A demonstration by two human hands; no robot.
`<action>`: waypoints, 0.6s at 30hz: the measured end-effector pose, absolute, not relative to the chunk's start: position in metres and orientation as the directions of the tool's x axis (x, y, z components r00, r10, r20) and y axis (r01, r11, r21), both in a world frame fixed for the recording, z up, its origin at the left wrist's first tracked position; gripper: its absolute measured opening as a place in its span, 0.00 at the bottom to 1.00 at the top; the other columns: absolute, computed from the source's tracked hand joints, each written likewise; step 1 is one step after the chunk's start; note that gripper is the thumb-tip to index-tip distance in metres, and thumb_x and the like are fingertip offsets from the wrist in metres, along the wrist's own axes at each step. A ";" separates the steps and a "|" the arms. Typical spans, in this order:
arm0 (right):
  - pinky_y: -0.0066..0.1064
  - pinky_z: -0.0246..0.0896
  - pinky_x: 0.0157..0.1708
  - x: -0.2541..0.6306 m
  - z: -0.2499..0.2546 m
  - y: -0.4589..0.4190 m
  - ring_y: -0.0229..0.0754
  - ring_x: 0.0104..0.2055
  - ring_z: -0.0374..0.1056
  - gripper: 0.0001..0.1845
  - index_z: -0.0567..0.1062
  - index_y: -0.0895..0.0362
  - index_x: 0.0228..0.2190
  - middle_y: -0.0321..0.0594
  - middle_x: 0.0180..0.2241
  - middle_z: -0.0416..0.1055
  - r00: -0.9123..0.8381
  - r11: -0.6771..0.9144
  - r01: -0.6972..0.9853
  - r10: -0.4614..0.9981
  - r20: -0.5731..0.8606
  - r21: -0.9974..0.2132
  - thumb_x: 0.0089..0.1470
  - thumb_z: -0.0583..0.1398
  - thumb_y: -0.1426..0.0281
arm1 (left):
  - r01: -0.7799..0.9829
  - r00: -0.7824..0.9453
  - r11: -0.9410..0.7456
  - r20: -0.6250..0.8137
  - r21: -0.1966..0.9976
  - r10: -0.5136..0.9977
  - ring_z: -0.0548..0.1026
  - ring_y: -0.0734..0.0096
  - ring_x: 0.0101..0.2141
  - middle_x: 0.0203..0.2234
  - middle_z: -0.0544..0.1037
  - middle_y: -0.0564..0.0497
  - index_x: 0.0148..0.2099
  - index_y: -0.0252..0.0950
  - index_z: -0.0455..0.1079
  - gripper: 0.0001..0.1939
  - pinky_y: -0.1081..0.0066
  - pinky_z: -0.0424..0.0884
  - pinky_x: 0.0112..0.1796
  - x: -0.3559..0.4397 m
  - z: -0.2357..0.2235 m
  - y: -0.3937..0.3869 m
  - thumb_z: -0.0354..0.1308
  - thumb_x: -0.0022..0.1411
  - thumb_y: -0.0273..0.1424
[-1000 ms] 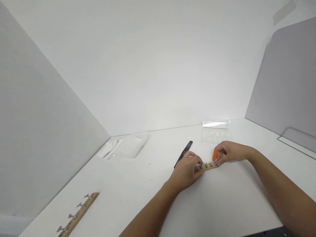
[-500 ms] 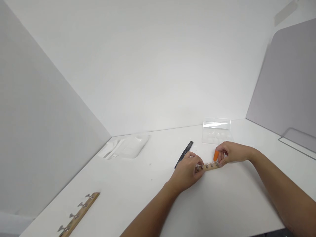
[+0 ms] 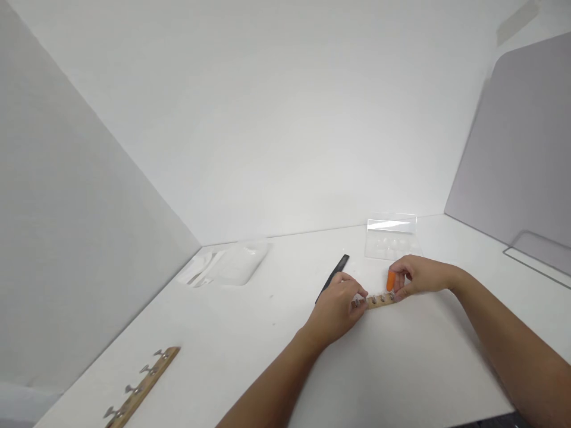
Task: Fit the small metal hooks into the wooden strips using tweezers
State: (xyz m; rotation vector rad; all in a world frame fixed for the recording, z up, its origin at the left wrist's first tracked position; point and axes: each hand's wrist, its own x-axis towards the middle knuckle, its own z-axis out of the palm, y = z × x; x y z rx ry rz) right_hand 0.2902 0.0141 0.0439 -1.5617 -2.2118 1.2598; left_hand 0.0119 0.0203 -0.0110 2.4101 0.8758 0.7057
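Observation:
A short wooden strip (image 3: 379,301) with a row of small metal stands lies on the white table in front of me. My left hand (image 3: 338,302) has its thumb and index finger closed around the strip's left part, which it partly hides. My right hand (image 3: 409,278) is bent over the right end, with its thumb low against the last stand. A small orange cap-like piece (image 3: 391,280) covers or sits at its index fingertip, just above that stand. Beyond my left hand lies a flat black nail file (image 3: 335,274), partly behind the fingers.
A second wooden strip with metal stands (image 3: 147,383) lies at the lower left. At the back are a clear plastic case (image 3: 391,241) and a transparent packet (image 3: 232,264). White walls enclose the table, and a grey panel (image 3: 521,142) stands on the right.
Both hands stay at the strip. The orange piece has tilted to nearly upright over the last stand. My left fingers have shifted slightly on the strip; other things stay put.

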 end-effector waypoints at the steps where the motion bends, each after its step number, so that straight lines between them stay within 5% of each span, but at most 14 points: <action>1: 0.33 0.61 0.33 0.290 0.044 0.014 0.46 0.38 0.75 0.17 0.81 0.53 0.32 0.38 0.36 0.82 -0.445 0.102 0.704 0.835 -0.325 -0.703 0.46 0.72 0.54 | 0.442 0.662 -0.684 0.303 0.581 0.686 0.72 0.57 0.49 0.36 0.81 0.49 0.43 0.39 0.74 0.08 0.64 0.75 0.39 0.012 -0.011 0.020 0.62 0.62 0.22; 8: 0.34 0.62 0.37 0.287 0.048 0.014 0.48 0.43 0.74 0.21 0.81 0.50 0.43 0.39 0.40 0.81 -0.451 0.169 0.702 0.857 -0.248 -0.692 0.51 0.70 0.52 | 0.450 0.661 -0.677 0.293 0.582 0.691 0.72 0.57 0.49 0.35 0.80 0.49 0.42 0.39 0.74 0.09 0.66 0.74 0.37 0.013 -0.009 0.019 0.62 0.61 0.22; 18: 0.33 0.62 0.38 0.280 0.045 0.013 0.47 0.46 0.70 0.17 0.83 0.47 0.39 0.38 0.44 0.76 -0.470 0.208 0.710 0.852 -0.233 -0.673 0.51 0.70 0.52 | 0.453 0.656 -0.665 0.282 0.594 0.700 0.73 0.57 0.49 0.34 0.80 0.48 0.39 0.39 0.74 0.08 0.66 0.76 0.37 0.016 -0.006 0.018 0.61 0.60 0.21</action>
